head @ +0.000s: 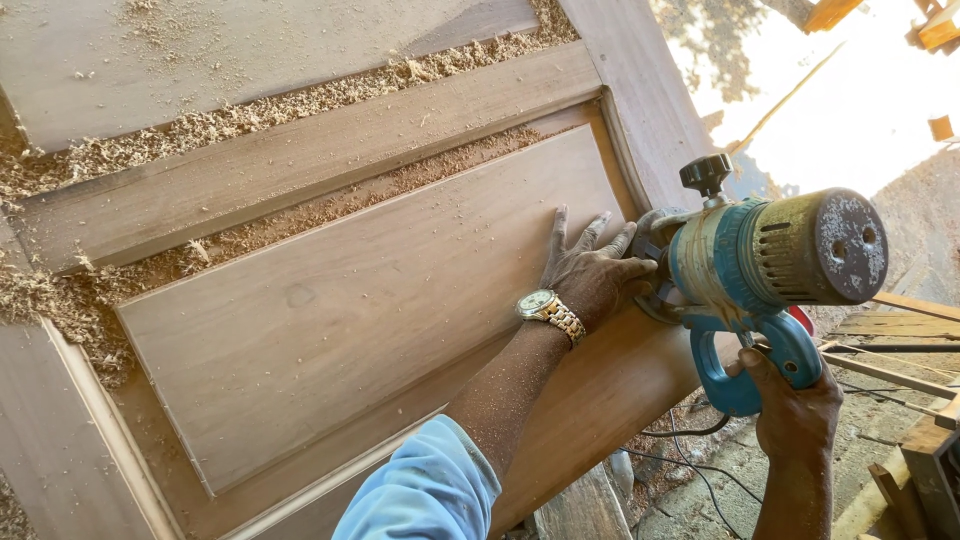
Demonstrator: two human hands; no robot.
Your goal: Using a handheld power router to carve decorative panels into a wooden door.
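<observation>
Single head-worn view, looking steeply down and forward over the person's own forearms. The frame is tilted — the panelled wooden door (330, 310) runs diagonally from lower left to upper right and fills the left and centre at close range. The left hand (592, 272) and the blue power tool (760, 265) sit right of centre, near the lens. Far right — sunlit ground (860, 120) and stacked timber (900, 330), farther off.

Bright daylight from the upper right, blown out to white glare beyond the wooden door (340, 310), soft even shade across its panels (only faint shadow under the left hand (592, 272)), sharp focus on sawdust (60, 165) and grain, slight softness toward the far corners.
</observation>
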